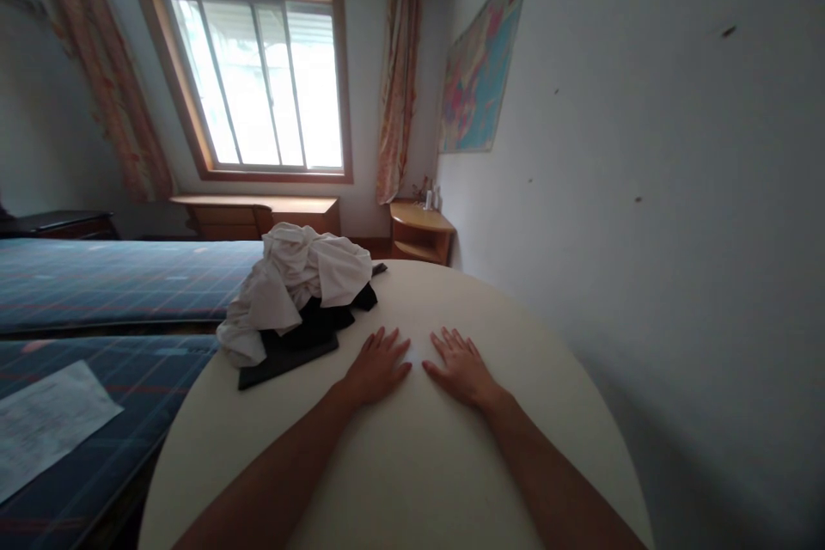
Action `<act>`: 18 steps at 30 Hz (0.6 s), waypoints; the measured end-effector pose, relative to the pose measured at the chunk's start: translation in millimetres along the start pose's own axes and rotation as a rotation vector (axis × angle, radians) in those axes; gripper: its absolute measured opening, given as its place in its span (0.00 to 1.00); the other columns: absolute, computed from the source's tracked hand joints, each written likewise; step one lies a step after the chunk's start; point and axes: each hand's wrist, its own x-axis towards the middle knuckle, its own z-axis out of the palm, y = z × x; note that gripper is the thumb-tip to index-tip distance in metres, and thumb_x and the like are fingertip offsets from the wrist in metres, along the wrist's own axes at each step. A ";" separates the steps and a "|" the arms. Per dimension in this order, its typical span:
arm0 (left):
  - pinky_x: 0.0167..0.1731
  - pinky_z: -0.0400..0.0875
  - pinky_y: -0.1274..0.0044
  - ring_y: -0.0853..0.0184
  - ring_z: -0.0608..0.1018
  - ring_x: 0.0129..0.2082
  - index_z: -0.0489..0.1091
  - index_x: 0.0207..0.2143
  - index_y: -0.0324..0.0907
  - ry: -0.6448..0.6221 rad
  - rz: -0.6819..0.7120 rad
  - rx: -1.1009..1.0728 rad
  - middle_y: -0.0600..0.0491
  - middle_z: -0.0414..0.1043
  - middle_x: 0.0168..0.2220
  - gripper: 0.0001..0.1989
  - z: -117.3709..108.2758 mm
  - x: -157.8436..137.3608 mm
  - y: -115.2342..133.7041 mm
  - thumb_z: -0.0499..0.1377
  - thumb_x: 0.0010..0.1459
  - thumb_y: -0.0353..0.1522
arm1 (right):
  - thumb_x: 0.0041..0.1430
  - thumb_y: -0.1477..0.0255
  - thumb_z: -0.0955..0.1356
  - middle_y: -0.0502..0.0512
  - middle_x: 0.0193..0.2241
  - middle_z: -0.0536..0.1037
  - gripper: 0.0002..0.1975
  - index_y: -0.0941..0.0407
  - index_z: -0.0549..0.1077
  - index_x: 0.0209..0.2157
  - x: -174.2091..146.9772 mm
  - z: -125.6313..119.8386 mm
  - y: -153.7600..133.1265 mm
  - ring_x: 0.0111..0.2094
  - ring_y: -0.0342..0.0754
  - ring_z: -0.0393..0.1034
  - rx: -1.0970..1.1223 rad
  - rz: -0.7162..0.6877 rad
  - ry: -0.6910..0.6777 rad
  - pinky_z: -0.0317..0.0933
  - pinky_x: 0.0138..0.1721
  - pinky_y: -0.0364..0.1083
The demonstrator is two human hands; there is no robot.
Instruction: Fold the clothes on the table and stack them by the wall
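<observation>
- The left hand (379, 368) lies palm down, fingers fanned and pointing forward, thumb turned inward; it grips nothing.
- The right hand (459, 368) mirrors it, palm down with spread fingers, its thumb pointing toward the other thumb across a narrow gap.
- Both bare forearms slant in from the lower corners and converge toward the hands.
- Under them is a round table (418, 464) with a smooth, matte, cream-coloured top and a curved rim.
- The crumpled white cloth (309, 266) sits in a heap at the table's far left, soft, deeply creased and draped in loose folds, reaching the rim.
- Black fabric (315, 322) shows beneath the white folds, with a flat dark piece (290, 363) under it, straight-edged and sharp-cornered, just beside the left hand but apart from it.
- Cream tabletop shows between the thumbs, ahead of the fingertips and from the right hand out to the right rim.
- Beyond that rim stands a plain pale wall (676, 292).
- Off the left rim lie two blue plaid mattresses (161, 284), split by a dark gap; a printed paper sheet (58, 421) rests on the nearer one.
</observation>
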 end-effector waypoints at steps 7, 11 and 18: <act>0.65 0.45 0.59 0.51 0.46 0.70 0.55 0.66 0.50 -0.011 -0.006 0.004 0.48 0.47 0.70 0.29 0.9 1.2 -1.7 0.44 0.67 0.48 | 0.63 0.47 0.55 0.59 0.70 0.45 0.39 0.54 0.50 0.69 -1.1 -3.4 -2.0 0.70 0.56 0.34 -0.006 0.003 -0.020 0.30 0.66 0.56; 0.65 0.46 0.59 0.50 0.47 0.69 0.55 0.66 0.50 0.013 0.007 0.004 0.48 0.48 0.70 0.29 2.4 1.0 -2.6 0.44 0.67 0.48 | 0.63 0.48 0.55 0.58 0.70 0.45 0.38 0.54 0.50 0.69 -0.3 -2.6 -1.2 0.70 0.56 0.34 -0.015 0.005 -0.021 0.30 0.66 0.56; 0.65 0.45 0.59 0.52 0.47 0.70 0.56 0.66 0.49 0.022 0.007 -0.015 0.47 0.48 0.69 0.29 2.0 0.0 -1.9 0.45 0.67 0.48 | 0.64 0.48 0.55 0.59 0.70 0.45 0.38 0.54 0.50 0.69 -1.2 -2.4 -1.4 0.70 0.56 0.34 -0.025 0.001 -0.016 0.30 0.66 0.56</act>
